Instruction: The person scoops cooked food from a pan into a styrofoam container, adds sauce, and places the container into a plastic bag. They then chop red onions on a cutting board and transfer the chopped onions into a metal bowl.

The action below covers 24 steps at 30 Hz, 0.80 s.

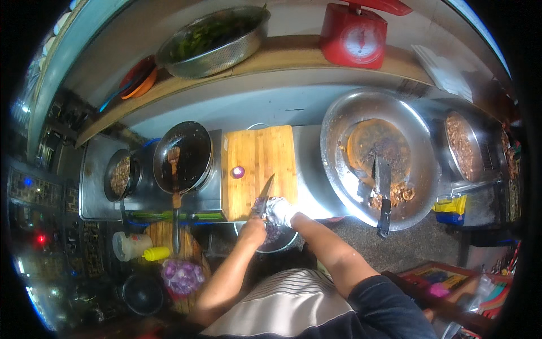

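Observation:
My left hand (253, 232) grips a kitchen knife (266, 190), its blade slanting away over the near edge of a bamboo cutting board (262, 148). Just right of the blade, my right hand (280, 211) wears a white glove and holds a piece of red onion, mostly hidden by the fingers. Cut purple pieces (258, 205) lie against the blade's left side. Farther up the board sits a peeled red onion (238, 171). Beneath the board's near edge, partly behind my wrists, is a bowl (292, 245) with chopped onion in it.
A wok (182, 140) with a wooden spatula stands left of the board. On the right, a large metal basin (338, 114) holds a round chopping block, a cleaver (382, 182) and food scraps. Overhead, a shelf (288, 53) carries a colander of greens and a red scale. Bagged onions (182, 276) lie lower left.

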Available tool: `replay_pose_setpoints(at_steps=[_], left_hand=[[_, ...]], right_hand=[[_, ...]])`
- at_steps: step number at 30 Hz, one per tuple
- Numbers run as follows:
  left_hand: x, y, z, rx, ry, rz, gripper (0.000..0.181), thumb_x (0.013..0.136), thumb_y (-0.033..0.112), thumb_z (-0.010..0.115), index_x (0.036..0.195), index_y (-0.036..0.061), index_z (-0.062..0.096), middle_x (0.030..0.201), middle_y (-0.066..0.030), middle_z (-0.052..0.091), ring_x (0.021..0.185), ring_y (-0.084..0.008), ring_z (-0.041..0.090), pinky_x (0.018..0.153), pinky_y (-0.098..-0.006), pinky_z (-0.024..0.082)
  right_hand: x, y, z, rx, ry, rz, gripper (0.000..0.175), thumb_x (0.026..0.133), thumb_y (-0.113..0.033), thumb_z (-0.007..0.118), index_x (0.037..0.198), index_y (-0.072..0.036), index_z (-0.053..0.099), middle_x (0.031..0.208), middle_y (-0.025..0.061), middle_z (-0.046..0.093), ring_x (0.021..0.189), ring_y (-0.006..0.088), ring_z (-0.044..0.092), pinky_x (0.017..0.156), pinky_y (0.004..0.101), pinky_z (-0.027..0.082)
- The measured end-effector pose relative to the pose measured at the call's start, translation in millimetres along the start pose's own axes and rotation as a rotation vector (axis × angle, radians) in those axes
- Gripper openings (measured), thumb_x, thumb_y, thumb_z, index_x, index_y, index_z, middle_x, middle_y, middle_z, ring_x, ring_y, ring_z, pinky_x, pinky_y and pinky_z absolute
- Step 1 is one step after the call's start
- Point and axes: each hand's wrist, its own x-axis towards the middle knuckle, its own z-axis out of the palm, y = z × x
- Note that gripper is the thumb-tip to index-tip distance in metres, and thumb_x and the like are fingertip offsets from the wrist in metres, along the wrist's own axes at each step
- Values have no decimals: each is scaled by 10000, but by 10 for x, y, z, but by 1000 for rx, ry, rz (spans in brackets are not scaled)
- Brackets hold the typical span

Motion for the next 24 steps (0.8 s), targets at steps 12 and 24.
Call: replay_pose_setpoints(at_steps=[12, 24], left_hand=[[-19, -13, -657, 125, -65, -26, 300, 963, 86, 512, 1190, -57, 644, 1142, -326, 700, 1127, -450, 687, 954, -536, 554], [-103, -454, -407, 3, 119, -37, 355, 1028, 292, 540, 1192, -16, 607, 1062, -309, 716, 1040, -492, 693, 935, -583, 543]], right_hand=[[-67, -44, -94, 37, 164, -3, 57, 707, -92, 698, 761, -110, 702, 775, 113, 692, 803, 346, 677, 668, 464, 552], [-271, -134, -536, 341, 219, 366, 268, 955, -201, 638, 1198, -108, 700, 1383, 162, 640, 1179, 311, 666, 966, 431, 551]])
